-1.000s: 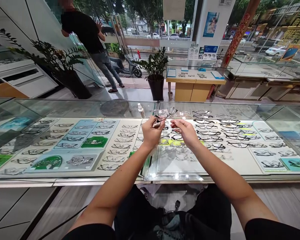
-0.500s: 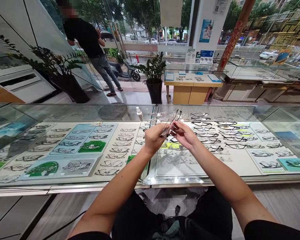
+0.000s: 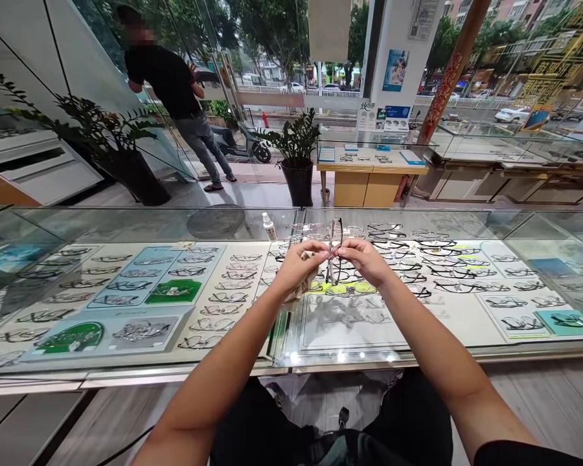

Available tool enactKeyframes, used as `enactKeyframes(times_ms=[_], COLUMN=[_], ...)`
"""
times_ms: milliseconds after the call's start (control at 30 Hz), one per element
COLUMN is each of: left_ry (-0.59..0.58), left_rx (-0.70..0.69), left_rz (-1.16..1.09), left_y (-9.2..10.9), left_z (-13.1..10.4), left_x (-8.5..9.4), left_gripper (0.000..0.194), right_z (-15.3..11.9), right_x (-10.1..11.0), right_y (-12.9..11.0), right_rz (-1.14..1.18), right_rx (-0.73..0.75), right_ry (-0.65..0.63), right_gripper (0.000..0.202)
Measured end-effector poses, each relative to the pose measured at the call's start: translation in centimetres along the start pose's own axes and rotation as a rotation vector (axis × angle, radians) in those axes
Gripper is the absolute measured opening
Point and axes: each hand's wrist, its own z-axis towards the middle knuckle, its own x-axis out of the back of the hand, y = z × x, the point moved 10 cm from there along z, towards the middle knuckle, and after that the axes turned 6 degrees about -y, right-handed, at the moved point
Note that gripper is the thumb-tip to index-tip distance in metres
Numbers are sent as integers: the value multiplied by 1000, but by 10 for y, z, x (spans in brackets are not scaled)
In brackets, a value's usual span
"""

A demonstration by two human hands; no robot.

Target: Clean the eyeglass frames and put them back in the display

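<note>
1 pair of glasses (image 3: 339, 228), on edge above the case (image 3: 350, 333), is pinched by the left hand (image 3: 297, 264) and right hand (image 3: 366, 260) from 2 sides, probably for steadiness. A cloth (image 3: 302, 285) bunches under the left palm, likely leaving fingertips free. Frames (image 3: 228, 298) lie below in rows, seemingly for viewing. Beyond stand a bottle (image 3: 269, 228), plant (image 3: 297, 152) and person (image 3: 168, 84).

Bottle (image 3: 269, 228) as obstacle beyond left hand (image 3: 297, 263)

Over the counter (image 3: 359, 349), eyeglasses (image 3: 337, 232) were held between the left hand (image 3: 295, 262) and the right hand (image 3: 366, 260). A bottle (image 3: 269, 228) was placed at their ten o'clock, a potted plant (image 3: 297, 162) beyond at eleven, a display table (image 3: 388, 169) at one.
</note>
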Motion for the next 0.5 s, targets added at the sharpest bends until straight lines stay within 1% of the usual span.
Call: enactKeyframes(times_ms=[200,367,500], left_ry=[-53,-40,-31], left_rx=[49,53,40], left_rz=[-36,-43,-35], left_y=[-3,-3,1], left_z=[0,1,1], left_x=[-1,3,4], left_gripper=[45,46,44], right_z=[0,-1,-1], right_x=[-6,-8,-8], right_y=[1,1,1], right_rz=[57,57,57], right_rx=[-12,-15,-11], right_ry=[-53,-77,-82], right_gripper=[40,41,43])
